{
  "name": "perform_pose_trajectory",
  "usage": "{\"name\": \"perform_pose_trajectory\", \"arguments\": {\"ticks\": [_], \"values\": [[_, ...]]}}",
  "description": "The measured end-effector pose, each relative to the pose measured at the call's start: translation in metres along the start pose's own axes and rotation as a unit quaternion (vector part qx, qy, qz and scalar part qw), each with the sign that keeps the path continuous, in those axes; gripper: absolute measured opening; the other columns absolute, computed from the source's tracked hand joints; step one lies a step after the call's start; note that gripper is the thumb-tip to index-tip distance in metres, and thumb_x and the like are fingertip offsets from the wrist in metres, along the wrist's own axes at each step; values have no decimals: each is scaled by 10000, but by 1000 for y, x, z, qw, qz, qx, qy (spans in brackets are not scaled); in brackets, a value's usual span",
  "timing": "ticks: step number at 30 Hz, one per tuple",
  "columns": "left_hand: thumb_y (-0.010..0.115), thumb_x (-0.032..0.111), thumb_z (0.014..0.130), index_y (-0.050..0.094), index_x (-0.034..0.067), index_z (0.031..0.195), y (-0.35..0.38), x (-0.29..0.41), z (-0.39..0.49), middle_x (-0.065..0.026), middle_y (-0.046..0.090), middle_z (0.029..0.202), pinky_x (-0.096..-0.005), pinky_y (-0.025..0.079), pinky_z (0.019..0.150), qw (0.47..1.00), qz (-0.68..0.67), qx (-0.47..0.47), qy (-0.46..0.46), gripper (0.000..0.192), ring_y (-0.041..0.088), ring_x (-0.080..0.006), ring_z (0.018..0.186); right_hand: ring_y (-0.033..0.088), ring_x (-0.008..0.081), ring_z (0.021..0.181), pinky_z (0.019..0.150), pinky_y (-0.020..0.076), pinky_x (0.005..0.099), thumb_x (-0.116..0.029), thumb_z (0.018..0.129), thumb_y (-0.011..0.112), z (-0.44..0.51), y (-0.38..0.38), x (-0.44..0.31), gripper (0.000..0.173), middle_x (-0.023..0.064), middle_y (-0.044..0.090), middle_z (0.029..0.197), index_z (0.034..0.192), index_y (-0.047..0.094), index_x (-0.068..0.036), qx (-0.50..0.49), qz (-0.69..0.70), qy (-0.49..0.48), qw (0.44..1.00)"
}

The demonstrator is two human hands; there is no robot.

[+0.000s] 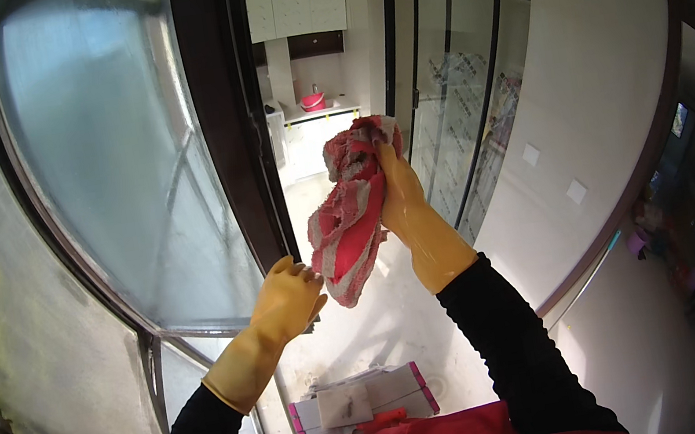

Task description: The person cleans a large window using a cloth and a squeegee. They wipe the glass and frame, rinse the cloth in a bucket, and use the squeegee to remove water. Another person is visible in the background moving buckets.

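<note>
My right hand (400, 199), in a yellow rubber glove, is raised and grips a red-and-grey striped cloth (349, 230). The cloth is bunched at the top, and its loose part hangs down to the left. My left hand (287, 300), gloved the same way, is at the lower part of a dark window frame (236, 133), with its fingers partly bent beside the cloth's lower end. Whether those fingers grip the frame is hidden. Left of the frame is a hazy window pane (100, 165) with streaks on it.
Below me are a grey platform with pink corners (401, 386) and a pale tile (345, 405) on it. Sliding glass doors (456, 88) stand at right. A pink bucket (313, 102) sits on the far counter (332, 110). A pole (586, 282) leans near the right doorway.
</note>
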State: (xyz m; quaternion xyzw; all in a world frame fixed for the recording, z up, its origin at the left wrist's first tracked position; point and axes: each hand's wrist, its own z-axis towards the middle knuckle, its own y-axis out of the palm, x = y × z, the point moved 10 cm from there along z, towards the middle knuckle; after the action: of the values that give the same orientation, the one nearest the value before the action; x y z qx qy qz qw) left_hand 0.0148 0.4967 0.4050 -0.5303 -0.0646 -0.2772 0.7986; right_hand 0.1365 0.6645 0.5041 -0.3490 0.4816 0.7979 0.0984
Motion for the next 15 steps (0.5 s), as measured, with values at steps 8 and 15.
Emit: {"name": "perform_pose_trajectory", "arguments": {"ticks": [8,15], "values": [[642,221,1063,723,59,1314,172,-76,-229,-193,755,1250,-486,526,1043,958,-24,-44,-281,309,679,-418,1190,689,271,1120,976,585,444,-346,1102,597,-162,-251,149,383,101,716,1222,1360,635,-65,106,27,196,974],[569,262,1076,765,57,925,214,-91,-254,-205,739,890,-504,556,842,946,-32,-79,-314,321,703,-436,903,723,275,1069,948,564,368,-179,962,763,-286,-308,200,308,135,743,1138,1233,698,-49,235,-584,170,758]]}}
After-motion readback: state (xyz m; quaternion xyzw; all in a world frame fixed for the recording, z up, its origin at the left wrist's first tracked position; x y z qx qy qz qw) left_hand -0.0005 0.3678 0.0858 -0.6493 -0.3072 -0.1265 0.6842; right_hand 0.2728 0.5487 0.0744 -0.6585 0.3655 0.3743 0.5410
